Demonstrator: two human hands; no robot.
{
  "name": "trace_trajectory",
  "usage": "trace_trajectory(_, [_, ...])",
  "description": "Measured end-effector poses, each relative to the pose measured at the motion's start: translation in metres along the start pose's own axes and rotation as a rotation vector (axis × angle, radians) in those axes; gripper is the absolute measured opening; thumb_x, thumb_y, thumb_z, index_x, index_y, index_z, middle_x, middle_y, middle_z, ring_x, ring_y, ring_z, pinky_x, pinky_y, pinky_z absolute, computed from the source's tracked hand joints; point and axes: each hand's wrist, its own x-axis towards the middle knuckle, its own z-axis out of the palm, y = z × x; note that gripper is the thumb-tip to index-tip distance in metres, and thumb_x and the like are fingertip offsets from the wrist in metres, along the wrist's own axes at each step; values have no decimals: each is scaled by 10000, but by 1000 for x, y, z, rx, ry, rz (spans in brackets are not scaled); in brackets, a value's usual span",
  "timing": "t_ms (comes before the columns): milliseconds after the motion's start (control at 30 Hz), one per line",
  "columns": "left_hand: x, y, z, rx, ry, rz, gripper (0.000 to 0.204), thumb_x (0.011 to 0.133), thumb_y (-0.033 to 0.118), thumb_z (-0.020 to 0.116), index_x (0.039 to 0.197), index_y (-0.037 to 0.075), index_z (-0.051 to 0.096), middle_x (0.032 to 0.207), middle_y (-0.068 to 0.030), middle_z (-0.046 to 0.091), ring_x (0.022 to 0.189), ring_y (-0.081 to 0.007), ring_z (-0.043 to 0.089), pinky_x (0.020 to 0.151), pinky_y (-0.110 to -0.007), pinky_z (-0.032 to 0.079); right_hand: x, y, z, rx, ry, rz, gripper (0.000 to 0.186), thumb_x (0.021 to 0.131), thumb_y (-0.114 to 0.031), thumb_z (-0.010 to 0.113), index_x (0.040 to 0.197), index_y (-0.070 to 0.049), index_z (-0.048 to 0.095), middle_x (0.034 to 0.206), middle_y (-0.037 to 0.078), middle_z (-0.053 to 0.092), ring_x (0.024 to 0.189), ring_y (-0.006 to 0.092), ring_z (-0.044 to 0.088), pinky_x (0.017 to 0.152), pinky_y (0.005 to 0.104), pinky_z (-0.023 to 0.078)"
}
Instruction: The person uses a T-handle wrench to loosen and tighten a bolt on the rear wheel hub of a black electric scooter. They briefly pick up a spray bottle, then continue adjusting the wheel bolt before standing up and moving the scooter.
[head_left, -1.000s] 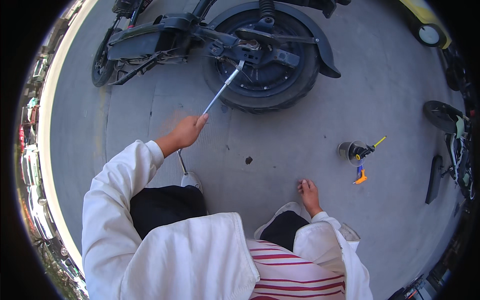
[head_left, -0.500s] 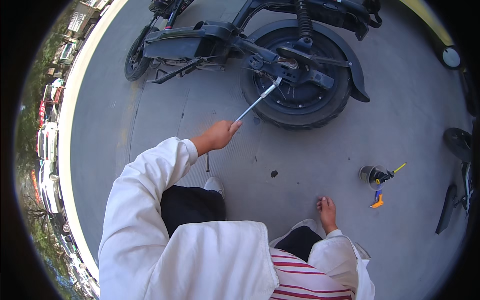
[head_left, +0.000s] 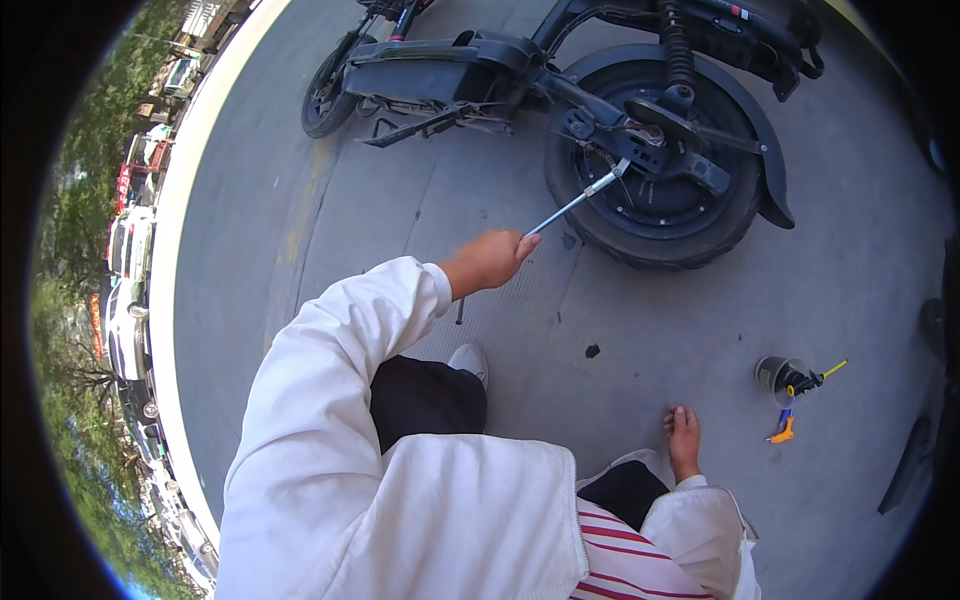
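The blurred left hand [head_left: 492,260] hides part of the long tool [head_left: 570,208] — at twelve o'clock, the scooter [head_left: 600,112] is cropped.

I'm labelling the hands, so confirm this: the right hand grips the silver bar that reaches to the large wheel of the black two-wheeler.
Not right: in the head view it is the left hand, not the right hand, that grips the silver bar reaching to the large wheel of the black two-wheeler.

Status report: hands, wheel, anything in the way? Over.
Left hand gripping silver tool; right hand looks empty. Tool's far end at rear wheel. Cup off right, clear of tool.
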Motion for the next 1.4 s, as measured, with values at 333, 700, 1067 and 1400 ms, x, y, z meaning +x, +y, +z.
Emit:
trace_trajectory(333, [0,1,30,-185,-77,141,674,1061,527,286,819,-26,585,698,-207,573,712,-391,595,708,-495,465,2,-2,20,3,-100,-13,303,1056,-294,473,1030,-37,632,808,2,585,696,76,508,644,236,433])
trace_trajectory(700, [2,-5,-5,30,-60,34,658,1061,532,281,869,-7,607,792,-222,628,736,-410,586,729,-489,465,-11,5,9,-13,-29,43,283,1055,-281,470,995,-54,629,791,-3,580,670,72,501,605,237,428])
trace_trajectory(1067, [-2,10,36,-179,-107,67,695,1061,521,289,790,-40,596,753,-261,609,731,-447,582,740,-500,457,3,7,5,-65,-39,-49,284,1052,-298,484,1004,-55,624,791,-5,582,668,71,505,610,233,431])
trace_trajectory(1400, [-4,14,35,-233,-97,96,714,1056,538,287,788,-52,587,746,-253,598,737,-424,585,748,-490,457,-4,5,9,-30,-67,6,290,1050,-288,483,1004,-47,637,805,-1,582,707,76,508,650,242,432])
